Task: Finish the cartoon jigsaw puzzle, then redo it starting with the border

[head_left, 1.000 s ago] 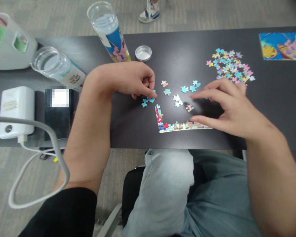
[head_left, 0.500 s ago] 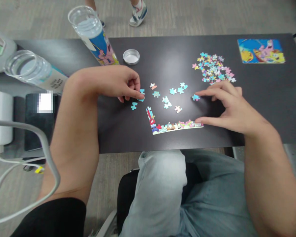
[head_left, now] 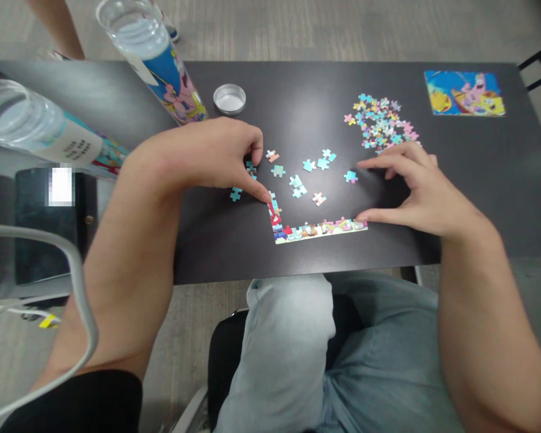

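An L-shaped strip of joined puzzle pieces (head_left: 315,230) lies near the table's front edge. My left hand (head_left: 228,153) is open, its thumb tip at the upper end of the strip's short side. Blue puzzle pieces (head_left: 236,194) lie under and beside that hand, partly hidden. My right hand (head_left: 415,186) is open, thumb by the strip's right end and index finger stretched out above a blue-and-pink puzzle piece (head_left: 350,177), apart from it. Several loose puzzle pieces (head_left: 298,186) are scattered between the hands.
A heap of puzzle pieces (head_left: 383,123) lies beyond my right hand. The picture card (head_left: 465,94) is at the back right. A round metal lid (head_left: 229,99) and two clear canisters, one standing canister (head_left: 162,72) and one nearer canister (head_left: 72,135), are on the left. A white cable (head_left: 83,288) crosses the lower left.
My left thumb has left the blue pieces and moved right and down to the strip's upper end; the fingers have spread. My right index finger has come off the blue-and-pink piece. The view has shifted slightly.
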